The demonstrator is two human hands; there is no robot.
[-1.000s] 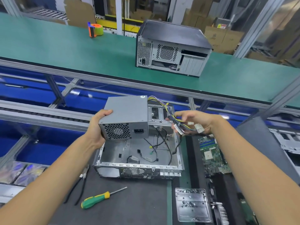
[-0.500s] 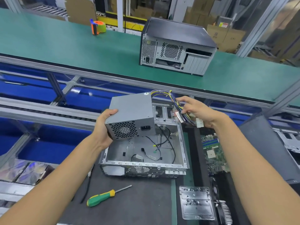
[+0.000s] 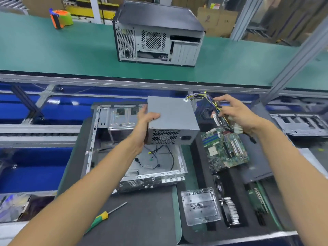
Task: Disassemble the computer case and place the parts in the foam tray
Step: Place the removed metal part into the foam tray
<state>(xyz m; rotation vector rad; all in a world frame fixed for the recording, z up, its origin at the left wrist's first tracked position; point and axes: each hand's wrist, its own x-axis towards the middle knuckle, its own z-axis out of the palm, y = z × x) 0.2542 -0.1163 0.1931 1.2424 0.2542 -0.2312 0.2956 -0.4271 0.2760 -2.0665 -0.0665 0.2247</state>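
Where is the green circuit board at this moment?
In the head view the green circuit board lies right of centre in the black foam tray, just right of the open computer case and below the right hand.

You hold the grey power supply in the air, fan grille toward you, above the right far part of the open computer case, its bundle of coloured cables trailing off to the right. The case lies on its side with the panel off, loose black wires on its bare metal floor, just left of the black foam tray. In the tray you have the green motherboard toward the far end, and a silver metal plate with a finned heatsink beside it near the front edge.
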